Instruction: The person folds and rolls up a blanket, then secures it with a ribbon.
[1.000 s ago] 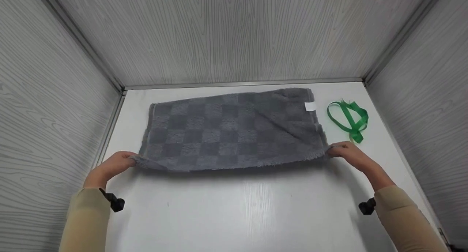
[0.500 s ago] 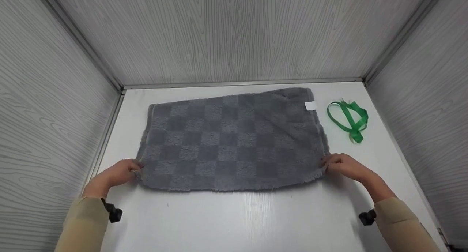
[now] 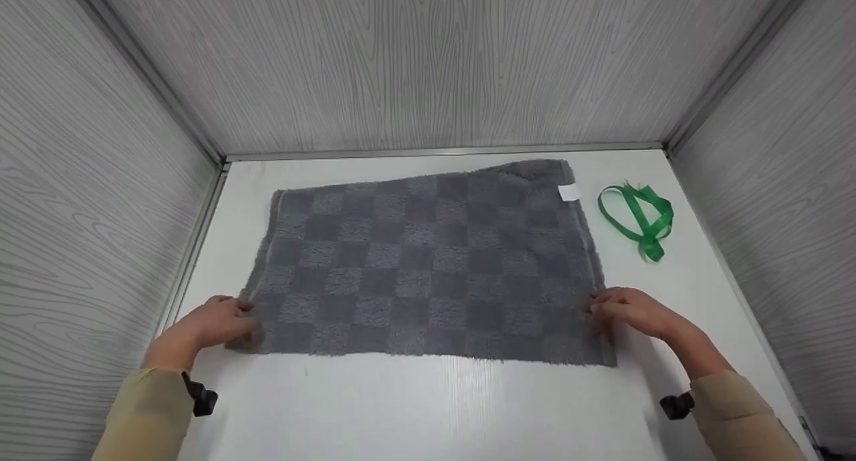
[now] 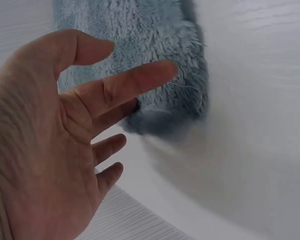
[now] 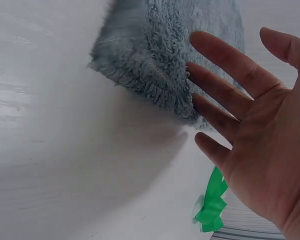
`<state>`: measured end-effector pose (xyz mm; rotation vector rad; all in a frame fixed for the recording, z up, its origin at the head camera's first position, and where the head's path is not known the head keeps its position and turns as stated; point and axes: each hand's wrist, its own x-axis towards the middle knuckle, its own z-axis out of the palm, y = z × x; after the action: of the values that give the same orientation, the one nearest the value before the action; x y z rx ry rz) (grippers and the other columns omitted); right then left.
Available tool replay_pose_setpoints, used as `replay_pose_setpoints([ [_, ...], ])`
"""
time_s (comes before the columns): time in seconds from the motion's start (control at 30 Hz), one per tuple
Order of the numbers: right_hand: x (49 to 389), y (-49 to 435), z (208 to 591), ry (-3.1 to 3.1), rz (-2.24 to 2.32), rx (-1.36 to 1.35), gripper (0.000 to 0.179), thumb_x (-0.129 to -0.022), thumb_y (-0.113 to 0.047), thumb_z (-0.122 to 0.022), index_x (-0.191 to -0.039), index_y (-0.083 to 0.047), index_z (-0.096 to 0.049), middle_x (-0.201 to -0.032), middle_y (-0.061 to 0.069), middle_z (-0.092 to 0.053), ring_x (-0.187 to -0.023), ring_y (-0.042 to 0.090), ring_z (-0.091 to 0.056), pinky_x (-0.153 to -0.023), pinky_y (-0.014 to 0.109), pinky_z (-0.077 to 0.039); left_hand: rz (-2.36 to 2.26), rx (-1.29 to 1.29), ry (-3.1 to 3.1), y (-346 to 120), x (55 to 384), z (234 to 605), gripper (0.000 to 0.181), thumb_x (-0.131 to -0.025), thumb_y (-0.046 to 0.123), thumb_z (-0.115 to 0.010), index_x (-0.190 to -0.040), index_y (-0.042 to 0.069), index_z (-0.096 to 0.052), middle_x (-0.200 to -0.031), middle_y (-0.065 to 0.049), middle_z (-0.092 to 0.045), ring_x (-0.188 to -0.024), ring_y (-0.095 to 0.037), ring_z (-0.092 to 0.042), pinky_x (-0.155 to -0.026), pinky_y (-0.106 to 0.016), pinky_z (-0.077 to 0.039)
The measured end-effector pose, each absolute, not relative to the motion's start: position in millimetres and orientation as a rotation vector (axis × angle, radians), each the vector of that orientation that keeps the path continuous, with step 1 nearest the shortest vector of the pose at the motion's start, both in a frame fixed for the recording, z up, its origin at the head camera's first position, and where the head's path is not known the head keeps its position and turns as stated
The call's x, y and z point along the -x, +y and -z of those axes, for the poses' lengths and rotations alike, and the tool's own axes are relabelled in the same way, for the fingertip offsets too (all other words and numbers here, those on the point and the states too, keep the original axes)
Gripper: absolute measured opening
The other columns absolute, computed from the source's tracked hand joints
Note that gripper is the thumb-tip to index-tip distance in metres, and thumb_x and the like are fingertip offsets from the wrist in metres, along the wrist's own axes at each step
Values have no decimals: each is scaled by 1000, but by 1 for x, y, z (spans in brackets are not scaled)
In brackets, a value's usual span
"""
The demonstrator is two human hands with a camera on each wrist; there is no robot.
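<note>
Gray towel [image 3: 421, 267] has dropped flatter, the fingers [image 5: 234, 61] now loosened.

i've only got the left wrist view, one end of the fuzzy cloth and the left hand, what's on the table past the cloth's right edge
Observer: A green ribbon lies in loose loops on the white table, just apart from the right edge of the grey cloth.
Operator: ok and is the right hand closed on anything
Observer: No, the right wrist view shows the right hand with its grip open and its fingers spread by the cloth.
Operator: any label on that cloth
Observer: Yes, a white tag at its right edge, near the far corner.
</note>
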<state>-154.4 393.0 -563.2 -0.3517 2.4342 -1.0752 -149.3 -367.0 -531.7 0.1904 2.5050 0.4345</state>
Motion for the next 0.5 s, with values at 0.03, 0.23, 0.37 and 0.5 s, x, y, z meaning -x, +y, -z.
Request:
replay_pose_setpoints([
  [0.03, 155, 392, 563, 2470, 1058, 354, 32, -104, -31, -58, -112, -7, -79, -127, 14, -67, -122, 36, -57, -97, 47, -49, -431, -173, 2516, -366, 151, 529, 40, -96, 38, -54, -71, 14, -75, -149, -27, -49, -140, -56, -31, -104, -63, -40],
  [0.23, 158, 378, 564, 2718, 922, 472, 28, -100, -27, -64, -118, -9, -76, -130, 11, -65, -127, 36, -54, -104, 59, -43, -427, -299, 2728, -355, 162, 534, 37, -101, 33, -59, -110, 2, -76, -142, -29, -53, -132, -52, -46, -105, -64, -41],
  [0.37, 159, 362, 570, 2781, 743, 568, 45, -95, -26, -70, -137, -9, -65, -146, 17, -52, -137, 41, -44, -107, 62, -40, -438, -389, 2792, -336, 165, 551, 56, -97, 28, -67, -147, 4, -54, -156, -29, -35, -141, -52, -33, -108, -67, -36],
  [0.5, 158, 349, 579, 2769, 546, 650, 66, -89, -29, -76, -149, -12, -54, -154, 20, -42, -141, 45, -37, -107, 64, -39, -439, -414, 2753, -319, 165, 565, 78, -93, 35, -72, -158, 9, -39, -161, -26, -27, -145, -53, -26, -108, -70, -33],
])
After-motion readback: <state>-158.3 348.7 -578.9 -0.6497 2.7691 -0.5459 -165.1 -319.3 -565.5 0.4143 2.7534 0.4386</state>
